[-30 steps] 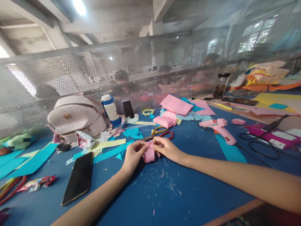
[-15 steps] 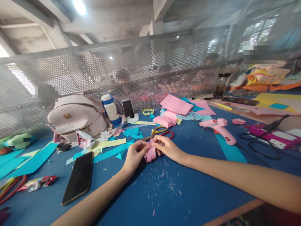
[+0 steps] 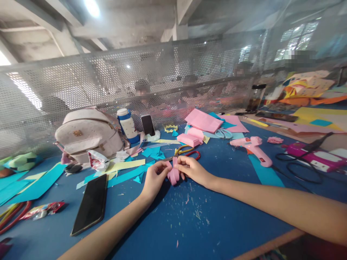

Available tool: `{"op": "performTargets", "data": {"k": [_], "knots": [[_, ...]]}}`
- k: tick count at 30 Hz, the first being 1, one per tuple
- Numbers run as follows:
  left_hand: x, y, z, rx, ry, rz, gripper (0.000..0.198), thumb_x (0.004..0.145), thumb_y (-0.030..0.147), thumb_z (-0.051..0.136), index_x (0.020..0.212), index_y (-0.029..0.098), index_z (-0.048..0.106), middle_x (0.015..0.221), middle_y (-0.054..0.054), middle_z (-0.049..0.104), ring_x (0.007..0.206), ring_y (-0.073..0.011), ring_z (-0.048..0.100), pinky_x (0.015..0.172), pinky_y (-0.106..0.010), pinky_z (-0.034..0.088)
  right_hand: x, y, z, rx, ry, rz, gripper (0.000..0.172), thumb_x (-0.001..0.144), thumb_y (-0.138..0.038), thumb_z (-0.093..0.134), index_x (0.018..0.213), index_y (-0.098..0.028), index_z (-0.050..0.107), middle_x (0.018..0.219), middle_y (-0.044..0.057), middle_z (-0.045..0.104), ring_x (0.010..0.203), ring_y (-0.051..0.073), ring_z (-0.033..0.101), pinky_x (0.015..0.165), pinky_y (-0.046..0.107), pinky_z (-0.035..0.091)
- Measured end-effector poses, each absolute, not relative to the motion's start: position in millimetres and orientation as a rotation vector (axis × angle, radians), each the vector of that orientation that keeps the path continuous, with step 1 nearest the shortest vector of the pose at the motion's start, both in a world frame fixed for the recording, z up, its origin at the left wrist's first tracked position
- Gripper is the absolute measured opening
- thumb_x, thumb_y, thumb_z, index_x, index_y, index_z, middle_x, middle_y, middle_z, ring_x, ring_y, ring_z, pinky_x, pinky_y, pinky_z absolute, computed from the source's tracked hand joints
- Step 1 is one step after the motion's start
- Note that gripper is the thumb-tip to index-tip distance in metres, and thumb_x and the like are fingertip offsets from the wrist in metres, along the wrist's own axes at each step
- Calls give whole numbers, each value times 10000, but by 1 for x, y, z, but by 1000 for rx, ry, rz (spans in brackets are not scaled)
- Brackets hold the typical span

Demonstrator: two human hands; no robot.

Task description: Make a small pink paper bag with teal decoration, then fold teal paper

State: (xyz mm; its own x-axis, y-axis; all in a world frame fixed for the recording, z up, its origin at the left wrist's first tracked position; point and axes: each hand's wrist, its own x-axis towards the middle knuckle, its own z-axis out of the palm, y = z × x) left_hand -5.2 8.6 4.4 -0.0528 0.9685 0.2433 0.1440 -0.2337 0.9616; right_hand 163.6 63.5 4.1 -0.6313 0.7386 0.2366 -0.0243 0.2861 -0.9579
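**Both hands pinched on a looped pink strip, mid-table**

Nearest: the blue table top [image 3: 189,224] was speckled with paper offcuts. A black phone [image 3: 92,204] lay flat left of the left forearm, with a red wrapper [image 3: 43,210] further left, near the edge.

Mid-table: the left hand [image 3: 154,178] and right hand [image 3: 193,169] met fingertip to fingertip. Both were closed in a pinch on the pink paper strip [image 3: 173,175]. The strip was curled into a loop between them, its lower edge on or just above the table; cannot tell which.

Just behind the hands: scissors [image 3: 189,154] with red and yellow handles, flat on the table.

Further back: a pink glue gun [image 3: 252,146] lay to the right, well apart from the hands. A pale backpack [image 3: 86,135] sat to the left, with a blue-and-white bottle [image 3: 127,125] beside it. A second phone [image 3: 148,125] stood propped upright near the bottle. A stack of pink paper [image 3: 203,121] lay behind centre.

Back edge: a perforated metal screen [image 3: 108,79], with other people seated behind it.
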Motion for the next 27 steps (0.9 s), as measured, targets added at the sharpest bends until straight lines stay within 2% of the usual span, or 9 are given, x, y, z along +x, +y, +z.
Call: {"op": "performTargets", "data": {"k": [7,14,27], "knots": [[-5,10,4,1456,1245,1337,214,733,360,722,739,150,679,708,-19,660,615,-127,556,601,-232,404,164,63,5,-652,-1861,1383,326,876,-502,553,802,-196,469,643,-37,532,507,106,516,496,242,391],[-6,10,2,1441,1229,1356,240,761,387,698,769,149,665,731,-19,650,676,-139,567,652,-239,418,165,62,5,-670,-1909,1359,254,863,-413,589,793,-190,490,661,-38,541,514,102,525,519,241,399],[-4,8,2,1466,1219,1384,243,793,381,662,759,143,629,683,-2,610,627,-117,530,617,-225,406,165,64,7,-678,-1827,1378,280,856,-436,584,782,-187,479,616,-46,523,473,90,503,460,223,348]]}}
